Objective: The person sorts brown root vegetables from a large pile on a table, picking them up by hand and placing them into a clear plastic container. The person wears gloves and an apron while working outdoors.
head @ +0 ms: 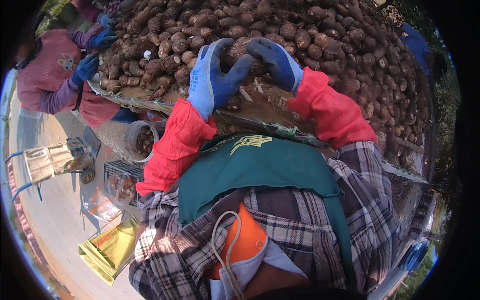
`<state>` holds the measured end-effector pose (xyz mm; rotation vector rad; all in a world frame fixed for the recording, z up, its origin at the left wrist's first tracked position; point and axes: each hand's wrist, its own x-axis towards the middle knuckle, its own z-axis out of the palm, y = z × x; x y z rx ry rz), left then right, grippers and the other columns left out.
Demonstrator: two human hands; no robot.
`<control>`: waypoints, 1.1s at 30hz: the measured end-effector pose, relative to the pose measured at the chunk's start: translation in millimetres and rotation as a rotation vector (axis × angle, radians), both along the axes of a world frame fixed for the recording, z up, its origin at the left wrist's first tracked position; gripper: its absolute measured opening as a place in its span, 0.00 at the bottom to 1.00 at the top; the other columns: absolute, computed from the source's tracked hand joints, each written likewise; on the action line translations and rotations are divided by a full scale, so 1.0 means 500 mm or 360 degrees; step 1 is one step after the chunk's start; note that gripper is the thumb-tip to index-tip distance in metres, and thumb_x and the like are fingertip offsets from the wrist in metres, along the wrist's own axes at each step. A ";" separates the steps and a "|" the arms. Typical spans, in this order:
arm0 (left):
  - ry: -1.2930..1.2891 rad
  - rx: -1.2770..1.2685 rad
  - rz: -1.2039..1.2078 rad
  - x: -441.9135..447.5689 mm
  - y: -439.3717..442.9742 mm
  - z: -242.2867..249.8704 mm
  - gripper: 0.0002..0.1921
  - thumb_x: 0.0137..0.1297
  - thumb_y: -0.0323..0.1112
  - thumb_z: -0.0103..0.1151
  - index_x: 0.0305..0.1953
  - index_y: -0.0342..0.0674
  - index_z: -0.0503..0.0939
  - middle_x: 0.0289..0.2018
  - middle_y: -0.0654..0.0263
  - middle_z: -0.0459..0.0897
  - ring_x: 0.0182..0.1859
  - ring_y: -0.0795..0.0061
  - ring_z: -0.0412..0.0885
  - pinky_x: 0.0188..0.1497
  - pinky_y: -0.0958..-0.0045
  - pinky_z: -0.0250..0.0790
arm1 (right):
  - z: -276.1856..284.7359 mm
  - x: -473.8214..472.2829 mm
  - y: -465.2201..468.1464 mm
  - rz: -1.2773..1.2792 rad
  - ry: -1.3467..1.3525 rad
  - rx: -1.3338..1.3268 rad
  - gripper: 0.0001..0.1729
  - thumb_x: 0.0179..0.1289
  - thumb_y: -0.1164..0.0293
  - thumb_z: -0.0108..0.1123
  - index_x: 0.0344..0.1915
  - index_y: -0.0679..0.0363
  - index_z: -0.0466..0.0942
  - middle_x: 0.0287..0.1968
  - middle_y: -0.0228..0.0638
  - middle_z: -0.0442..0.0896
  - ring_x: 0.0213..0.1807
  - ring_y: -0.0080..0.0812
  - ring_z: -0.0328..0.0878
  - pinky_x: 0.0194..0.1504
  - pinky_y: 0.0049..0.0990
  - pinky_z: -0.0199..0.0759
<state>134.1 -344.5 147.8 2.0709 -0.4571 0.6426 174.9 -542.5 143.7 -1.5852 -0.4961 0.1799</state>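
Note:
Both my hands wear blue rubber-coated work gloves below red sleeve covers. Between them, at the near edge of a large heap of taro corms (288,32), is a brown, rough-skinned taro corm (235,52). My left hand (221,77) curls around its near side with thumb and fingers. My right hand (275,62) has its fingertips at the corm's right side, and the fingers cover part of it. Soil-stained board (270,101) shows beneath my hands, with a few small corms on it by my left glove.
A co-worker in a pink apron (56,71) handles corms at the left, with another person's gloved hand beyond. Below stand a bucket (129,140) of corms, a black crate (123,168), a hand truck (56,159) and a yellow sack (110,249). Green netting lines the board's edge.

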 end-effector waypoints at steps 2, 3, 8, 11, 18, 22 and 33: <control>0.0230 -0.0031 0.0002 0.032 -0.032 -0.001 0.22 0.65 0.47 0.67 0.50 0.36 0.80 0.41 0.50 0.82 0.44 0.51 0.83 0.49 0.60 0.75 | 0.001 -0.018 0.013 0.0020 0.0390 0.0179 0.16 0.78 0.58 0.51 0.48 0.59 0.77 0.35 0.26 0.78 0.36 0.16 0.70 0.39 0.20 0.69; 0.0341 -0.0087 0.0001 0.049 -0.043 -0.003 0.20 0.66 0.47 0.66 0.47 0.35 0.80 0.39 0.50 0.82 0.43 0.52 0.83 0.47 0.60 0.74 | -0.001 -0.019 0.017 0.0015 0.0565 0.0244 0.16 0.78 0.58 0.50 0.48 0.60 0.76 0.35 0.28 0.79 0.37 0.17 0.72 0.40 0.21 0.71; 0.0586 -0.0867 -0.0334 0.056 -0.094 -0.036 0.11 0.77 0.39 0.55 0.44 0.38 0.79 0.32 0.68 0.82 0.34 0.83 0.77 0.36 0.77 0.71 | -0.023 -0.015 0.025 -0.0571 0.0175 -0.0119 0.25 0.73 0.53 0.56 0.54 0.64 0.75 0.40 0.46 0.87 0.43 0.32 0.84 0.45 0.34 0.78; 0.0979 -0.1303 -0.0556 0.056 -0.079 -0.056 0.10 0.79 0.41 0.46 0.43 0.45 0.76 0.30 0.74 0.77 0.25 0.87 0.70 0.25 0.83 0.60 | -0.037 -0.019 0.013 -0.0645 -0.0333 -0.0389 0.26 0.69 0.52 0.58 0.53 0.62 0.76 0.45 0.56 0.85 0.49 0.57 0.84 0.48 0.43 0.77; 0.1214 -0.1705 -0.0991 0.069 0.020 -0.079 0.10 0.77 0.37 0.48 0.52 0.42 0.75 0.40 0.65 0.79 0.40 0.75 0.77 0.40 0.77 0.70 | 0.046 0.051 -0.115 -0.0505 -0.0993 -0.1085 0.32 0.69 0.45 0.57 0.60 0.58 0.75 0.57 0.50 0.79 0.58 0.53 0.79 0.58 0.45 0.74; 0.1166 -0.1813 -0.0840 0.049 0.043 -0.067 0.14 0.76 0.37 0.53 0.57 0.40 0.75 0.42 0.64 0.79 0.46 0.70 0.76 0.46 0.70 0.73 | 0.061 0.143 -0.314 -0.0949 -0.0579 -0.2292 0.33 0.67 0.45 0.60 0.62 0.56 0.74 0.56 0.50 0.81 0.59 0.53 0.78 0.60 0.46 0.73; 0.1235 -0.1032 -0.1114 0.021 -0.107 -0.003 0.27 0.81 0.45 0.46 0.70 0.31 0.63 0.56 0.53 0.78 0.40 0.74 0.80 0.37 0.76 0.73 | 0.063 0.014 -0.300 -0.0175 -0.0087 -0.0147 0.21 0.61 0.74 0.65 0.54 0.60 0.74 0.47 0.25 0.77 0.48 0.19 0.73 0.53 0.24 0.72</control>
